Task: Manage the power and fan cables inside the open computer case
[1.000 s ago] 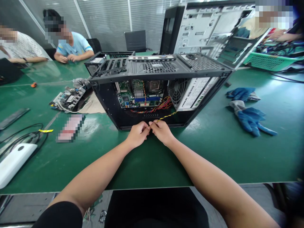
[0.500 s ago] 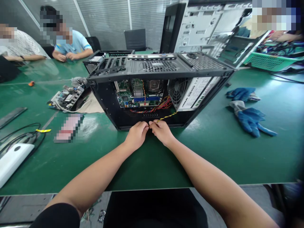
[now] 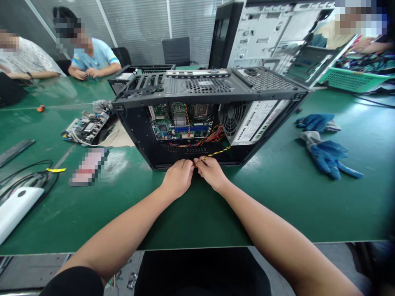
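An open black computer case (image 3: 197, 98) stands in front of me on the green table. Inside are a motherboard (image 3: 162, 128), a power supply (image 3: 261, 122) with a fan, and a bundle of coloured wires (image 3: 200, 142). A twisted yellow-and-black cable (image 3: 218, 153) runs from below the power supply to my right hand (image 3: 212, 172), which pinches it at the case's lower front edge. My left hand (image 3: 179, 177) is closed right beside it, fingertips meeting the right hand's at the cable's end. The fingers hide that end.
Blue-and-grey gloves (image 3: 327, 154) lie at the right. Circuit boards (image 3: 89, 125), a phone (image 3: 89, 166), black cables (image 3: 33, 172) and a white device (image 3: 21, 209) are at the left. A green basket (image 3: 354, 80) and another case (image 3: 256, 37) stand behind. Other people sit around the table.
My left hand's fingers have curled in slightly more at the cable's end. The right hand keeps its pinch, and the view has shifted a little.
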A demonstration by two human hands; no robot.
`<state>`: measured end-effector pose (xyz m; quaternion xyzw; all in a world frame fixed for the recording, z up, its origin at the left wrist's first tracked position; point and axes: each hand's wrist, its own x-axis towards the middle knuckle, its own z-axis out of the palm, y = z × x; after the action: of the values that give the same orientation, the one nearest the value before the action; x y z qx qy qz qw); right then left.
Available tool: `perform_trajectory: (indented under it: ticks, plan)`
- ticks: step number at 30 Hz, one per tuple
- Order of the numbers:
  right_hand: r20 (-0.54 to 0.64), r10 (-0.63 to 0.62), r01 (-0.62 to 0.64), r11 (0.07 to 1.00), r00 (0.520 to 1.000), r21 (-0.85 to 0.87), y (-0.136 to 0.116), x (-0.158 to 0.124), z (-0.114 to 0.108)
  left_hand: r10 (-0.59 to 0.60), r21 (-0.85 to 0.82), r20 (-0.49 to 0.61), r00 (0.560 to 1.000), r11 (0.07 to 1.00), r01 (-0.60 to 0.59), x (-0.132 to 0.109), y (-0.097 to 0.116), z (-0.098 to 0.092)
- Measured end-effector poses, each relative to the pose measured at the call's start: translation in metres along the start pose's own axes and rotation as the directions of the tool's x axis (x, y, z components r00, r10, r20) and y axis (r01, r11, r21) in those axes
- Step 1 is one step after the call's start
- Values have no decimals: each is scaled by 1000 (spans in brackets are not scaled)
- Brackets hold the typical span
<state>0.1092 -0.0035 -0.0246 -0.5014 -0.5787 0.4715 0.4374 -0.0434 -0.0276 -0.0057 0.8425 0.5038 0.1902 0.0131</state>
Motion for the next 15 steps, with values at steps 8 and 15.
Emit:
perform_trajectory:
  ticks: [8, 15]
  plan:
    - [0, -7, 7, 1000, 1000, -10, -1, 0, -1, 21, -92, -22, 1000, 995, -23, 0, -6, 3]
    - [-6, -27, 26, 999, 1000, -43, 0, 0, -1, -96, -58, -27, 995, 994, 94, -1, -8, 5]
